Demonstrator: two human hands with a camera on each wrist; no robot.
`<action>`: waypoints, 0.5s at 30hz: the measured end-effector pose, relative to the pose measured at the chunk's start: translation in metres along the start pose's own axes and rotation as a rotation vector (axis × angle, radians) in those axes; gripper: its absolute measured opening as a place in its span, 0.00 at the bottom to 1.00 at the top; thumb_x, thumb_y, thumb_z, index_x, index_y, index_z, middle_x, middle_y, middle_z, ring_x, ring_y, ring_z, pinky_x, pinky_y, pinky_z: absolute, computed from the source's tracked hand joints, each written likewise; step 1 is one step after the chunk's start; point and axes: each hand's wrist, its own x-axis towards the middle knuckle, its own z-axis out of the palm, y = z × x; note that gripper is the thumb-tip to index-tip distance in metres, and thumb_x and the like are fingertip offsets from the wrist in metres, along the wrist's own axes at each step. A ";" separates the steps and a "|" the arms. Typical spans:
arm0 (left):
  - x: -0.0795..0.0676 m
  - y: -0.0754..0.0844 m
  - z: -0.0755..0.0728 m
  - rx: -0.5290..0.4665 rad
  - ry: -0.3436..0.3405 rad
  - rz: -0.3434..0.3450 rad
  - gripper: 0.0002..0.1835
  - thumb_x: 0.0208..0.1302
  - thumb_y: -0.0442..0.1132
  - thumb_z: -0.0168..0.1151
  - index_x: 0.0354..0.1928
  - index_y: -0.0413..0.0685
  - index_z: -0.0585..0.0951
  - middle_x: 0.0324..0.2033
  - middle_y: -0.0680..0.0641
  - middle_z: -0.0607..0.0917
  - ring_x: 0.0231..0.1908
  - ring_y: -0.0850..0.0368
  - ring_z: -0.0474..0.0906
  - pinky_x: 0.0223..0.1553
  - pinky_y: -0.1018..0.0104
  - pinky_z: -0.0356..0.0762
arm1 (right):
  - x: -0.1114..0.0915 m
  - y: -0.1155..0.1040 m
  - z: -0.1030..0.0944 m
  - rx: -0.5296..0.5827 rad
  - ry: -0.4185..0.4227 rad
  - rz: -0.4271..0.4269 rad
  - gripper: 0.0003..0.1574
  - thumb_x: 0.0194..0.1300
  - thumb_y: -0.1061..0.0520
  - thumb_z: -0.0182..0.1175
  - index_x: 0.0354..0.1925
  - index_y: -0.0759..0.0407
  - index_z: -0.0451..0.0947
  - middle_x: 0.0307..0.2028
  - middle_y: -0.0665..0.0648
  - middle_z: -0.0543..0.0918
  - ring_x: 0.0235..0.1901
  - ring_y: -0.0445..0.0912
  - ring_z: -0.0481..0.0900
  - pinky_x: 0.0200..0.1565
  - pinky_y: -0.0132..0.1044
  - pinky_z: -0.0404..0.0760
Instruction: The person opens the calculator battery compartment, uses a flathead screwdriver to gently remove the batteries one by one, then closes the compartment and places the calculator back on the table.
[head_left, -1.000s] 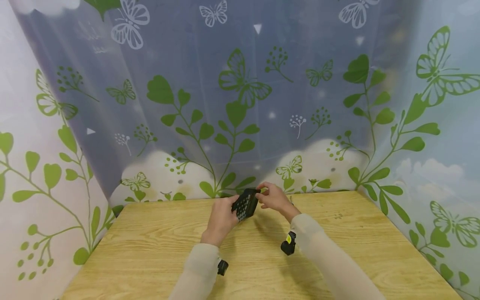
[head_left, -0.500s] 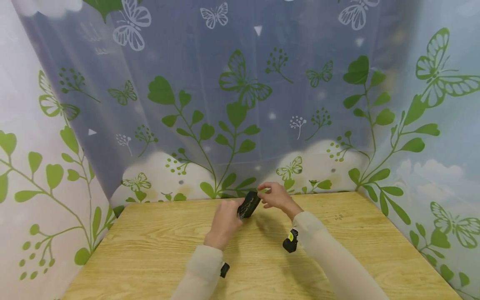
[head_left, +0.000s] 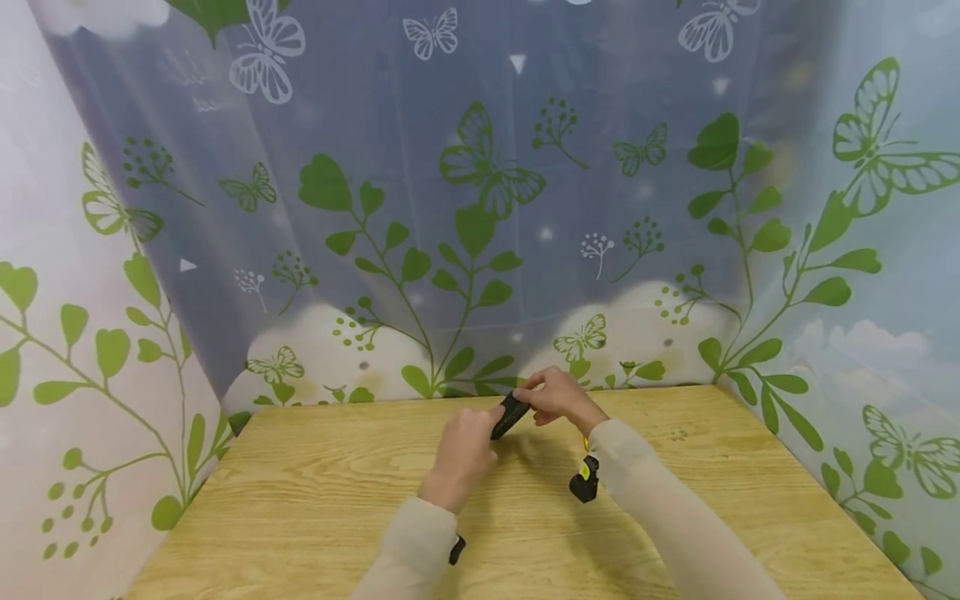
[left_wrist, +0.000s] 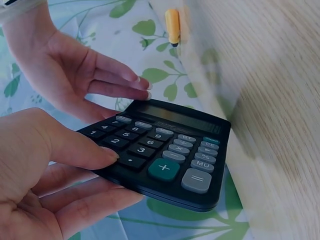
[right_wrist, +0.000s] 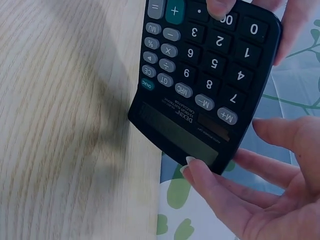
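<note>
- Left hand (head_left: pixel 461 457): pinching the calculator (left_wrist: pixel 165 145) by its bottom-row end, thumb on keys.
- Calculator: tilted, above the table (head_left: pixel 315 492).
- Right hand (head_left: pixel 557 396): fingers extended, tips at calculator's display corner.
- Patterned curtain (head_left: pixel 397 125): behind calculator.

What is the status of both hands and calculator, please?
Left hand gripping calculator. Calculator tilted. Right hand at display end. Nothing visibly blocking either.

We see a small nook screened off like a booth; whether in a home or an office, we cannot tell. A wood-grain counter (head_left: pixel 322 508) spreads at six o'clock, and butterfly-and-leaf curtains wall it in: a blue-grey curtain (head_left: pixel 397 125) at twelve, pale curtains (head_left: pixel 870 325) at nine and three.
</note>
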 end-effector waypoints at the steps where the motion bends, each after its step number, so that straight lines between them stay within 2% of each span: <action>1: 0.000 0.001 0.000 0.005 -0.002 0.003 0.30 0.44 0.22 0.78 0.55 0.43 0.87 0.35 0.38 0.91 0.32 0.46 0.88 0.27 0.60 0.85 | 0.000 -0.001 0.000 -0.004 0.000 0.009 0.26 0.73 0.49 0.64 0.60 0.65 0.82 0.36 0.64 0.86 0.24 0.48 0.87 0.29 0.36 0.91; 5: -0.002 0.006 0.002 0.038 -0.004 0.022 0.29 0.45 0.23 0.78 0.53 0.45 0.88 0.33 0.39 0.91 0.30 0.46 0.88 0.25 0.60 0.84 | -0.002 -0.001 -0.001 -0.027 -0.004 0.026 0.27 0.73 0.47 0.65 0.59 0.66 0.82 0.32 0.62 0.85 0.25 0.49 0.88 0.29 0.37 0.91; 15: -0.008 0.017 0.007 0.141 -0.015 0.082 0.22 0.49 0.28 0.80 0.49 0.46 0.88 0.32 0.43 0.91 0.31 0.48 0.89 0.30 0.60 0.88 | -0.003 0.000 -0.001 -0.087 -0.034 0.047 0.27 0.73 0.45 0.64 0.56 0.65 0.84 0.36 0.63 0.87 0.26 0.49 0.89 0.30 0.37 0.91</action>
